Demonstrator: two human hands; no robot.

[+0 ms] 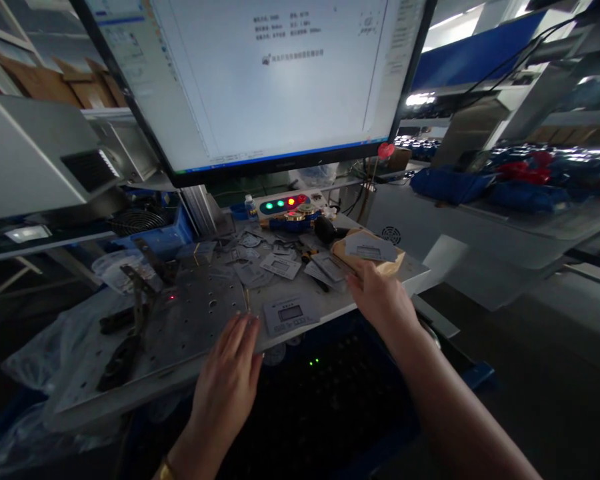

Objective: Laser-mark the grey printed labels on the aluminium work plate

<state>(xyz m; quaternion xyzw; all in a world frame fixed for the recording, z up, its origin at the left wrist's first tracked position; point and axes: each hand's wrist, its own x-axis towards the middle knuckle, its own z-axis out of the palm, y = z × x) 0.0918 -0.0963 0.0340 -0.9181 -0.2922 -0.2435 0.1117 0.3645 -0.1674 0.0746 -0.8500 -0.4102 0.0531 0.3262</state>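
My left hand [230,377] lies flat with fingers stretched out at the front edge of a perforated metal plate [190,313], just left of a grey faceplate with a small display window [290,315]. My right hand [380,297] reaches toward a tan envelope [370,257] topped with a stack of grey faceplates [371,247]. Its fingers touch the near edge of that stack; whether they grip anything is hidden. Several more faceplates [280,265] lie scattered across the bench between the hands and the monitor.
A large lit monitor [260,80] hangs over the bench. Behind the plates sit a control box with green and red lights [285,202] and a brass-and-blue water meter [295,219]. A grey machine housing [35,153] stands left. Black clamps [125,333] lie on the plate's left.
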